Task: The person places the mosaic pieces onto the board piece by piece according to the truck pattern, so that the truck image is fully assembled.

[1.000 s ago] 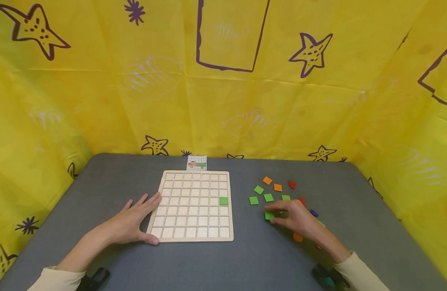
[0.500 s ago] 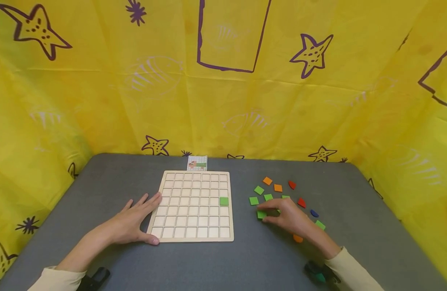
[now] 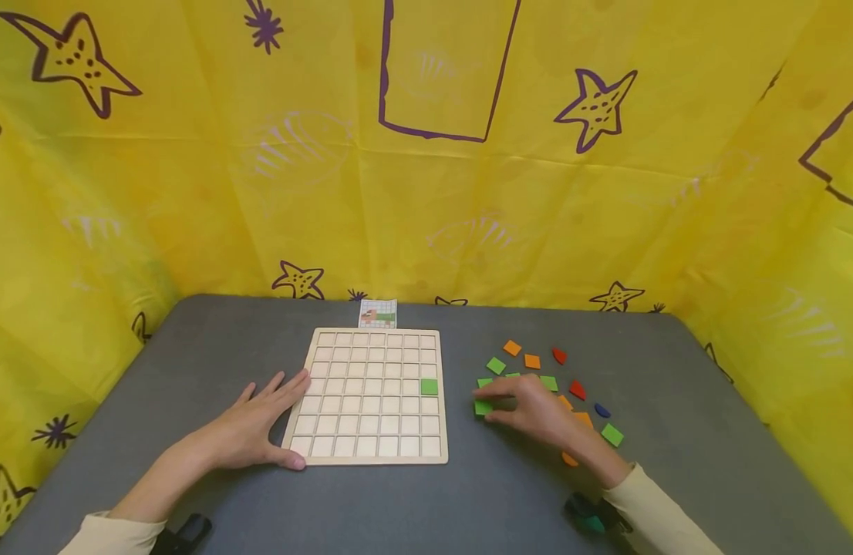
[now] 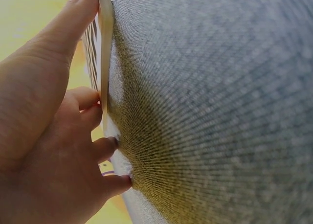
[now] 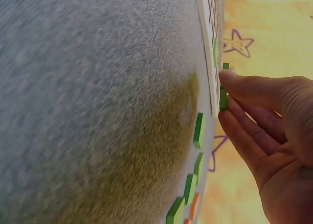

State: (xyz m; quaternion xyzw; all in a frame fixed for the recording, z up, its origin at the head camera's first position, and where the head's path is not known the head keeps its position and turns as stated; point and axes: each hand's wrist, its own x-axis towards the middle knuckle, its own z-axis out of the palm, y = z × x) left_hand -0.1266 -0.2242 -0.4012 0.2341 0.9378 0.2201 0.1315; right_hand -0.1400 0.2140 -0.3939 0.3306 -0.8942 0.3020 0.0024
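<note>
A pale wooden grid board [image 3: 371,462] lies on the grey table, with one green square tile [image 3: 429,387] set in a cell of its rightmost column. My left hand [image 3: 256,424] rests at the board's left edge, fingers spread and the thumb on the near left corner. In the left wrist view, fingertips touch the board's rim [image 4: 105,53] and the cloth. Right of the board, my right hand [image 3: 534,412] pinches another green square tile [image 3: 483,409] between thumb and fingers. The right wrist view shows that tile [image 5: 223,100] held above the table, partly covered by the thumb.
Loose pieces lie around and beyond the right hand: green squares [image 3: 496,365], orange pieces [image 3: 532,361], red pieces [image 3: 560,355] and a blue one [image 3: 602,411]. Behind the board is a small printed card [image 3: 378,314]. A yellow patterned curtain [image 3: 426,177] surrounds the table.
My right hand has moved left toward the board with the green tile between its fingers, uncovering pieces on the right. The left hand has stayed at the board's edge.
</note>
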